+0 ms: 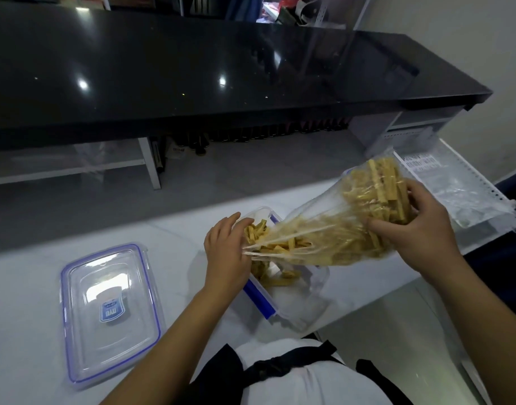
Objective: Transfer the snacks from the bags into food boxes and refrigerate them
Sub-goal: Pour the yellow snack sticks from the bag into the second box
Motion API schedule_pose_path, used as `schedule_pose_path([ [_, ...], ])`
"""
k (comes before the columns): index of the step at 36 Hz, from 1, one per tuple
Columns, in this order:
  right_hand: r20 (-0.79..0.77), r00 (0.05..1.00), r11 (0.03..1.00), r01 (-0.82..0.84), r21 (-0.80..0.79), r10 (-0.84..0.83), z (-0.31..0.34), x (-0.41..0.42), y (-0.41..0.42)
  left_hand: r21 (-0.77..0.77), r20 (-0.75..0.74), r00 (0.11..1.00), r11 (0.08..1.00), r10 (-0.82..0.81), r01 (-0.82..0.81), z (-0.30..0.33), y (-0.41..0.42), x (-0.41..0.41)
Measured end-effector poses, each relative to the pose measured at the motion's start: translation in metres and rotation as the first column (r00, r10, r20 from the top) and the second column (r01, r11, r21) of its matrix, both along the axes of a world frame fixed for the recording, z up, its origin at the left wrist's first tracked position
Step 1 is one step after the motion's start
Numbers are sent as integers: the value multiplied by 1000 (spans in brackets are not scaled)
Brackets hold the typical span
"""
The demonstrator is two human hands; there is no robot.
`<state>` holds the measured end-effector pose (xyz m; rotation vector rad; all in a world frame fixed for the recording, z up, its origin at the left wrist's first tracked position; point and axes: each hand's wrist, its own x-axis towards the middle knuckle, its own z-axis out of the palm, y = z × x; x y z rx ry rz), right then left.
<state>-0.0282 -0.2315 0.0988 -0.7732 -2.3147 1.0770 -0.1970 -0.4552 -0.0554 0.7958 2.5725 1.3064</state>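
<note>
Bag (pixel 332 229) tilting over food box (pixel 294 299) on counter (pixel 26 287), snack sticks (pixel 382 188) spilling in. Right hand (pixel 411 229) gripping raised bottom, left hand (pixel 226 249) pinching mouth open. Film looking thin, slippery; sticks probably brittle, so holding both ends, pouring slowly. Lid (pixel 110 314) lying beside.

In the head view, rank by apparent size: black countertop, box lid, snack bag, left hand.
1. black countertop
2. and 3. snack bag and box lid: look alike, and the lid lies nearer the camera, so no ranking
4. left hand, smallest
</note>
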Motion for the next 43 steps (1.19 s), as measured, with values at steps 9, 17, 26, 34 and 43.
schedule_pose_path([
  [9, -22, 1000, 999, -9, 35, 9, 11, -2, -3, -13, -22, 999, 999, -47, 47, 3, 3, 6],
  [17, 8, 1000, 1000, -8, 23, 8, 13, 4, -5, -21, -26, 996, 996, -84, 84, 4, -1, 13],
  [26, 14, 1000, 999, 19, -37, -19, 30, 23, -7, -39, -63, 984, 986, -167, 165, 14, 2, 25],
  [34, 19, 998, 997, 55, -49, -54, 34, 41, -2, -6, -52, 974, 975, -222, 222, 15, 9, 36],
  [43, -20, 998, 998, 58, -38, -58, 47, 45, -2, 89, -27, 969, 965, -245, 246, 41, 7, 37],
])
